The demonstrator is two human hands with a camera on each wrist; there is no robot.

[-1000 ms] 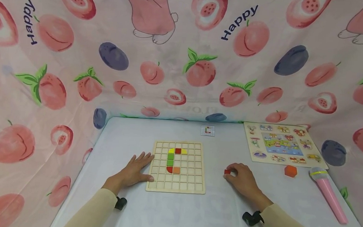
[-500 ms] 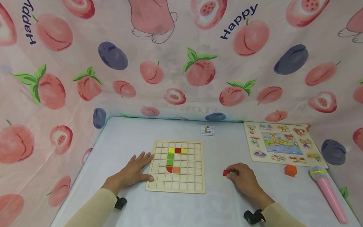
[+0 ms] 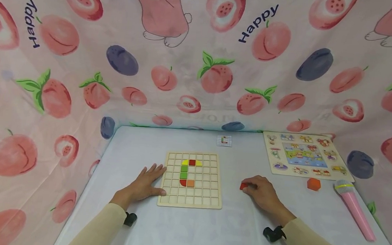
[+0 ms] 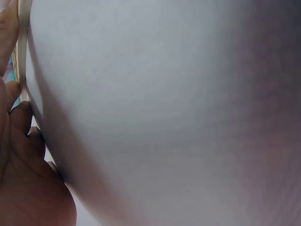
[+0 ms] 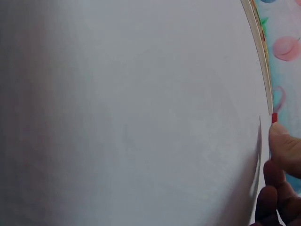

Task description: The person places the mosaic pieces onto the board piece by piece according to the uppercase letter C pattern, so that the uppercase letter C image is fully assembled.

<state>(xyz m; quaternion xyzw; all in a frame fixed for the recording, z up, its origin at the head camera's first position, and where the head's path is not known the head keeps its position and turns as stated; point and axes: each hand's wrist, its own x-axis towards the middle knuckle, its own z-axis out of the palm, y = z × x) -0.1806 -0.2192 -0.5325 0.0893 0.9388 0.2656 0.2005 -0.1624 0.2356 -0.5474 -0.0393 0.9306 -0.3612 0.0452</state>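
Observation:
A wooden grid board (image 3: 208,193) lies on the white table, with yellow, dark red, green, red and orange tiles set in a C shape in its squares. My left hand (image 3: 144,183) lies with fingers spread at the board's left edge, thumb and fingertips touching the rim. To the right of the board my right hand (image 3: 264,193) pinches a small red tile (image 3: 243,186) between thumb and fingers. In the right wrist view the red tile (image 5: 274,117) sticks out past the thumb tip, its rest hidden by the fingers.
A small card (image 3: 224,141) with a printed C pattern lies behind the board. At the back right are a wooden picture puzzle (image 3: 304,156), an orange block (image 3: 313,184) and a pink toy microphone (image 3: 355,211). A fruit-patterned cloth (image 3: 193,61) hangs behind the table.
The red tile has turned in my right fingers, and that hand has shifted very slightly left. My left hand and the board have stayed put.

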